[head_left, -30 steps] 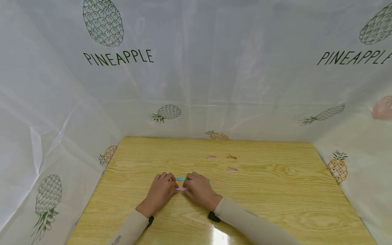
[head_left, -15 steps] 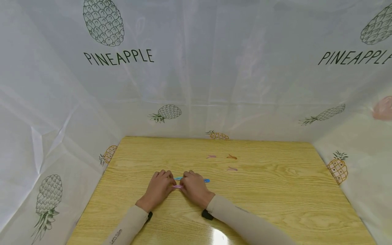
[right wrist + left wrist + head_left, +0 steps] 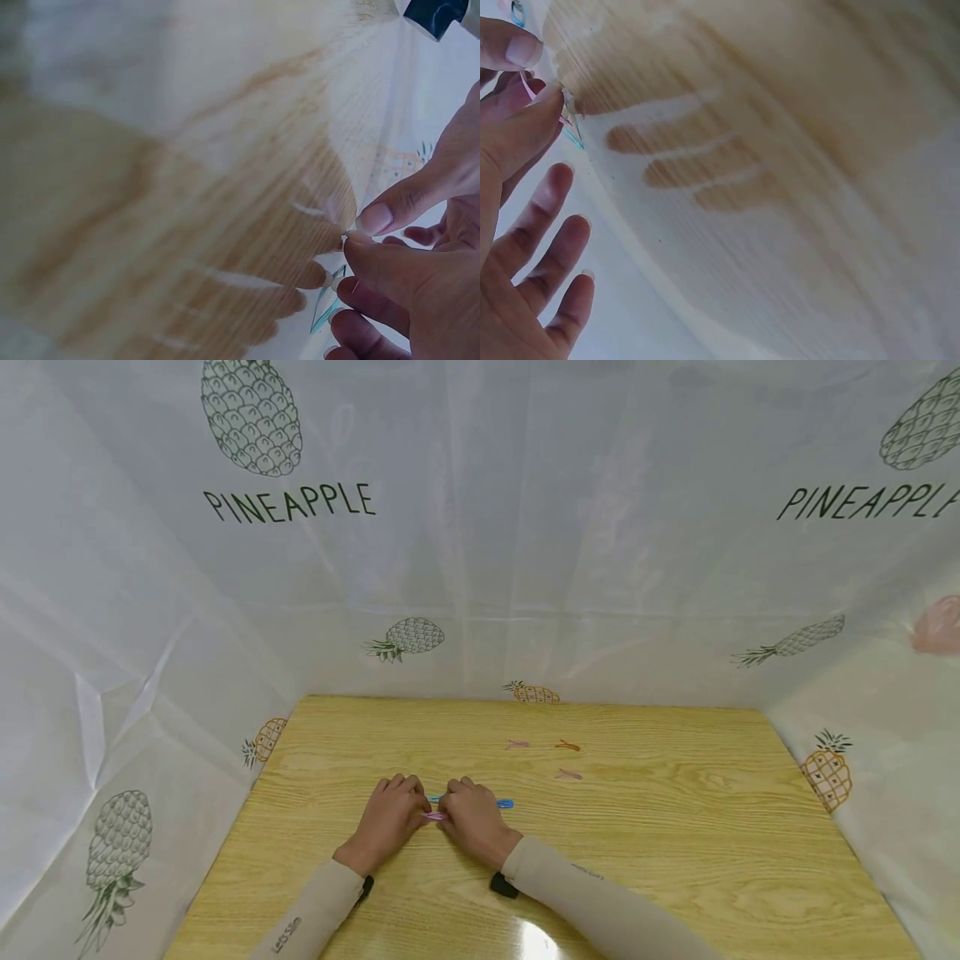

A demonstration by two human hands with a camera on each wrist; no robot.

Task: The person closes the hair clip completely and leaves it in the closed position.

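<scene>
Here, fingers (image 3: 536, 124) of the left hand (image 3: 388, 823) and right hand (image 3: 476, 825) are pinching a pink clip (image 3: 434, 816) over the table (image 3: 675, 827), left of centre; a blue clip (image 3: 506, 804) is lying farther right.

Left hand (image 3: 388, 818) and right hand (image 3: 474, 820) near-mirrored, knuckles up, each in a thumb-and-finger pinch, fingertips facing across a small gap. Left wrist view: free fingers (image 3: 564, 244) spread, slightly bent, below the grip. Right wrist view: free fingers (image 3: 371, 300) bunched below the grip. Left forearm (image 3: 315, 906) and right forearm (image 3: 592, 893), both sleeved, splay outward behind the grip; right one angles wider.
</scene>
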